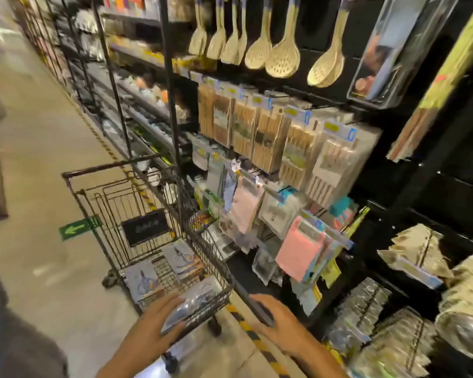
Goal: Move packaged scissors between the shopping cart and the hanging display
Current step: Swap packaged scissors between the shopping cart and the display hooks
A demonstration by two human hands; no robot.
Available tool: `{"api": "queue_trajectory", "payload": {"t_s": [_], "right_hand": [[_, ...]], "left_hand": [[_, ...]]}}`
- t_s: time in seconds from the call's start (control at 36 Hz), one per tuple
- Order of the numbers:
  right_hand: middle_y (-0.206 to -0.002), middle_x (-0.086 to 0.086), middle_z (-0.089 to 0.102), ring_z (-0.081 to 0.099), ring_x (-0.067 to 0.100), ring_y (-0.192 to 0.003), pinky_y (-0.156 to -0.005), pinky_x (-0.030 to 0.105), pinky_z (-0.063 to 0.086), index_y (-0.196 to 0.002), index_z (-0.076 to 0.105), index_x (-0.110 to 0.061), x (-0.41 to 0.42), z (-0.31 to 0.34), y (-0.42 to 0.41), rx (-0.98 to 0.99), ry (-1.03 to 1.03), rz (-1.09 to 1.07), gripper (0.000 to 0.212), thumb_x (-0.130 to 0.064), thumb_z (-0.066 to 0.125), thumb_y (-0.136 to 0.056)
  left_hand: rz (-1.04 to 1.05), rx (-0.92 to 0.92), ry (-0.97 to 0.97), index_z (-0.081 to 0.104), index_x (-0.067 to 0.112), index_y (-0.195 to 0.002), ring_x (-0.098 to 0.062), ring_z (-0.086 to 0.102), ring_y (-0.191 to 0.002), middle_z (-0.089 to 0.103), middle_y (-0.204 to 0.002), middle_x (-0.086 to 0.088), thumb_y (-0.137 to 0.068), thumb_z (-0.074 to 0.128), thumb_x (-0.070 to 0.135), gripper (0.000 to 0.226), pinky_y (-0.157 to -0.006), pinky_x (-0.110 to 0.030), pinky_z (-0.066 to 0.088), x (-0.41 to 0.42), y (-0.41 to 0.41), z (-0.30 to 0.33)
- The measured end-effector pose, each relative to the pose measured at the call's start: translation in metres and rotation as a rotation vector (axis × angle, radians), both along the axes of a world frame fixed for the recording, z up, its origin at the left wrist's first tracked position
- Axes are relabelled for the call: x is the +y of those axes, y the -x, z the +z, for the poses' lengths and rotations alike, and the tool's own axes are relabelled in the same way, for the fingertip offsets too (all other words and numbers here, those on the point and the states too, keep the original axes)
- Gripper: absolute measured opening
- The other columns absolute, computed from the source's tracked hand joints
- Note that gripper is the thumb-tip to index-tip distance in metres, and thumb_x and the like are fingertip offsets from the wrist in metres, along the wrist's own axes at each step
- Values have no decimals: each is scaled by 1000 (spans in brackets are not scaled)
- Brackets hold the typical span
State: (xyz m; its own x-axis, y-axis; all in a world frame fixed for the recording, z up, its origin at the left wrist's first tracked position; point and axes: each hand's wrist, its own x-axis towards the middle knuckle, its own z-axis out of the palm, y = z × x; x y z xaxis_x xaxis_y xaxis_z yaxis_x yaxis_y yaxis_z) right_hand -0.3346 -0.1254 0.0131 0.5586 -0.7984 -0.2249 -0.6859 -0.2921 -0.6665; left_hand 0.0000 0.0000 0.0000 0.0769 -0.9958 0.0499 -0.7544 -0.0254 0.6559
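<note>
The wire shopping cart point(99, 203) stands low and left of centre, beside the shelving. Two grey scissors packages point(144, 279) point(182, 257) lie flat on its floor. My left hand point(156, 320) is shut on a third clear scissors package point(194, 301), held over the cart's near corner. To its right, my right hand point(281, 326) lies on the dark front edge of a low shelf point(260, 309), which hides its fingertips. The hanging display point(268, 214) of blurred carded packs on hooks is just right of the cart.
Cream slotted spoons point(281, 55) hang at the top, with packs of wooden utensils point(292, 143) below them and pink packs point(298, 252) lower down. Steel bowls point(467, 334) sit at the lower right. The aisle floor with a green arrow sticker point(78, 227) runs along the left.
</note>
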Motion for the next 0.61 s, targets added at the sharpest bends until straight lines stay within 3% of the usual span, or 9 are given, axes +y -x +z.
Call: {"api": "queue_trajectory", "payload": {"t_s": [0.08,0.17,0.31,0.39,0.44,0.53,0.61], "right_hand": [[-148,-24,42,38,0,-140,-115,32,37,-144,42,-46,-2,2,-14,9,-16,41,59,-61,59,-89],[-148,-23,43,39,1,-139,-115,29,36,-146,43,-40,-9,-3,-27,49,-20,89,57,-53,61,-93],[-143,-20,41,40,2,-134,-102,3,23,-147,43,-31,-37,-16,-47,113,-27,185,57,-38,67,-95],[-145,-18,43,41,5,-135,-110,17,33,-146,39,-38,-61,-28,-58,139,-50,247,59,-37,68,-94],[-147,-15,45,42,4,-136,-114,24,35,-144,41,-40,-80,-38,-67,136,-69,274,60,-32,70,-92],[-151,-11,43,38,7,-141,-107,11,29,-149,41,-31,-112,-50,-84,170,-107,345,61,-30,68,-94],[-152,-6,40,39,10,-141,-99,3,30,-150,39,-26,-145,-62,-99,197,-140,400,63,-28,68,-94]], "left_hand": [[10,-51,-103,44,42,-145,-3,32,-144,37,-152,24,-87,39,78,68,-118,-27,29,2,-10,-6],[32,-76,-102,43,38,-147,-6,33,-144,38,-153,18,-86,32,80,75,-118,-29,30,4,-13,-11],[85,-76,-186,43,34,-149,-8,35,-143,39,-154,14,-85,29,80,80,-115,-21,26,0,-21,-27],[145,-62,-243,44,34,-149,-12,38,-142,41,-154,12,-85,33,74,76,-116,-25,30,-8,-27,-41],[174,-49,-282,45,33,-148,-13,39,-142,43,-153,11,-88,39,71,72,-115,-21,26,-15,-29,-48],[236,-21,-345,46,28,-148,-15,38,-143,43,-153,7,-92,49,64,67,-113,-17,20,-29,-29,-55],[287,-4,-399,44,24,-150,-18,33,-146,39,-157,2,-95,53,57,65,-117,-23,23,-49,-25,-60]]}}
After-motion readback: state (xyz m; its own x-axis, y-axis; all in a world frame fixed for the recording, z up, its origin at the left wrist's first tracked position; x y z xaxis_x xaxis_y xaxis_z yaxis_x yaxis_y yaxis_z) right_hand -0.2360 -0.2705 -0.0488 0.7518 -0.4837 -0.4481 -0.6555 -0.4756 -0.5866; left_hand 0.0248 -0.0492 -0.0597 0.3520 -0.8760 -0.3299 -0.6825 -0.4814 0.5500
